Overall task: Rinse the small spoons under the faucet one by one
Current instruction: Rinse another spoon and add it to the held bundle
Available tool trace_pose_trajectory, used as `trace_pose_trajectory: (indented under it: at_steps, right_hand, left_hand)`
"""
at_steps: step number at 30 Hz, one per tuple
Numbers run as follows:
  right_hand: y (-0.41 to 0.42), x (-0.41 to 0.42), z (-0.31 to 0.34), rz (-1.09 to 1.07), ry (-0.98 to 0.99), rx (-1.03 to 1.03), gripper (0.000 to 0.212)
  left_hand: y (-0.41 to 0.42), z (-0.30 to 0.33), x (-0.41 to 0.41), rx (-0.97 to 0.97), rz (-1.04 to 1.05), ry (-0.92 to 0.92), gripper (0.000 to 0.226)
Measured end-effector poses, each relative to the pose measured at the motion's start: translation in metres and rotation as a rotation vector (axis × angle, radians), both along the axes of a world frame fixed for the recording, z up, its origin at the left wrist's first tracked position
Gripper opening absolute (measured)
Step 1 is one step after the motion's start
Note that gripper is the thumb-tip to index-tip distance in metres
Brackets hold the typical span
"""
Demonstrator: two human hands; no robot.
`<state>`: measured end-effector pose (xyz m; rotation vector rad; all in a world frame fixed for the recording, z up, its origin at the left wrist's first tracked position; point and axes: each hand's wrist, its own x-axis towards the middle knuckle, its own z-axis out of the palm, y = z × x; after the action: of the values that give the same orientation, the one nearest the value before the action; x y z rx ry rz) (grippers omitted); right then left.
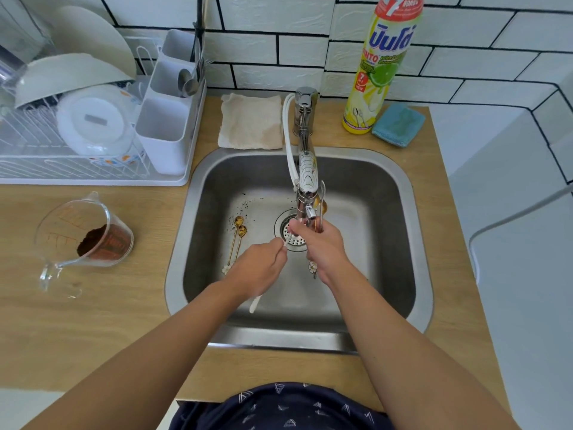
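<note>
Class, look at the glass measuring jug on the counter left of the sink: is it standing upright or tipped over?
Tipped over. The measuring jug lies on its side on the wooden counter, with brown coffee grounds gathered against its lower wall.

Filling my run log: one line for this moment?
left hand: holds white spoon | right hand: grips spoons under faucet | two gold spoons: in sink

Faucet (305,162) reaches over sink (390,212) centre, blocks path from far side. Both hands crowd space under spout, above drain (293,240). Two gold spoons (237,240) lie on basin floor left. Basin right part and near part free. Measuring cup (83,234) stands on counter left; drying rack (77,144) far left.
</note>
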<state>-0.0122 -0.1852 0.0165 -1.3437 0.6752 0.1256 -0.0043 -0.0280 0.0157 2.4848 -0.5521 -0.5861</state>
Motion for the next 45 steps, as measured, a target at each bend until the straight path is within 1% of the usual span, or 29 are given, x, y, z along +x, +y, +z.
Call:
trace_pose_trajectory:
  at_steps: [2,4,6,9,11,15,18,21,23,24,26,30,32,34,36,38,40,41,43,45]
  right_hand:
    - [0.0,0.001,-0.001,-0.012,-0.027,-0.058,0.009]
    - [-0.003,0.001,-0.002,0.011,-0.047,-0.16,0.019]
    - [-0.006,-0.001,-0.002,0.078,-0.063,-0.228,0.02]
    - [-0.006,-0.004,-0.005,0.171,-0.09,-0.192,0.008]
    - [-0.004,-0.006,-0.006,0.166,-0.088,-0.172,0.015]
    - [-0.004,-0.007,-0.007,0.104,-0.057,-0.132,0.01]
    - [0.001,-0.007,-0.003,0.106,-0.028,-0.143,0.019]
    - [0.004,-0.007,0.001,0.156,0.003,-0.088,0.013]
    - [0.002,-0.008,0.004,0.177,0.023,-0.025,0.014]
    - [0.002,-0.009,0.006,0.165,0.03,-0.009,0.014]
    - [0.002,-0.007,0.008,0.124,0.051,-0.022,0.006]
    - [0.005,-0.004,0.01,0.086,0.063,-0.047,0.018]
    - [0.002,-0.006,0.009,0.104,0.045,0.034,0.025]
    - [-0.003,-0.01,0.009,0.132,-0.001,0.222,0.028]
    - [-0.01,-0.013,0.011,0.174,-0.035,0.334,0.027]
    - [-0.012,-0.013,0.013,0.193,-0.047,0.302,0.021]
    - [-0.012,-0.011,0.013,0.158,-0.024,0.223,0.017]
    - [-0.012,-0.011,0.013,0.134,-0.005,0.189,0.02]
    - [-0.01,-0.01,0.013,0.112,0.027,0.145,0.026]
    - [-0.007,-0.01,0.012,0.117,0.042,0.117,0.026]
  left_hand:
    - [0.002,0.001,0.0,0.007,-0.009,0.0,0.029]
    - [0.002,0.001,0.0,0.027,-0.018,0.013,0.031]
    - [0.003,0.002,0.001,0.07,-0.028,0.018,0.032]
    - [0.004,0.005,0.004,0.118,-0.038,-0.006,0.033]
    - [0.006,0.008,0.004,0.146,-0.055,-0.021,0.035]
    - [0.006,0.011,0.003,0.208,-0.119,-0.039,0.038]
    - [0.004,0.01,0.006,0.224,-0.132,-0.055,0.037]
    - [0.005,0.009,0.008,0.248,-0.152,-0.061,0.038]
    - [0.007,0.01,0.011,0.263,-0.17,-0.084,0.039]
    - [0.008,0.01,0.012,0.267,-0.179,-0.1,0.038]
    - [0.008,0.012,0.011,0.269,-0.186,-0.12,0.039]
    - [0.008,0.015,0.009,0.266,-0.204,-0.125,0.048]
    - [0.01,0.015,0.011,0.238,-0.177,-0.121,0.052]
    - [0.015,0.016,0.015,0.188,-0.131,-0.1,0.058]
    - [0.019,0.015,0.018,0.117,-0.084,-0.041,0.06]
    - [0.021,0.016,0.018,0.08,-0.06,-0.013,0.056]
    - [0.023,0.016,0.016,0.094,-0.037,-0.073,0.043]
    - [0.024,0.017,0.015,0.106,-0.03,-0.126,0.037]
    - [0.024,0.018,0.013,0.109,-0.052,-0.19,0.033]
    - [0.023,0.019,0.012,0.111,-0.079,-0.172,0.032]
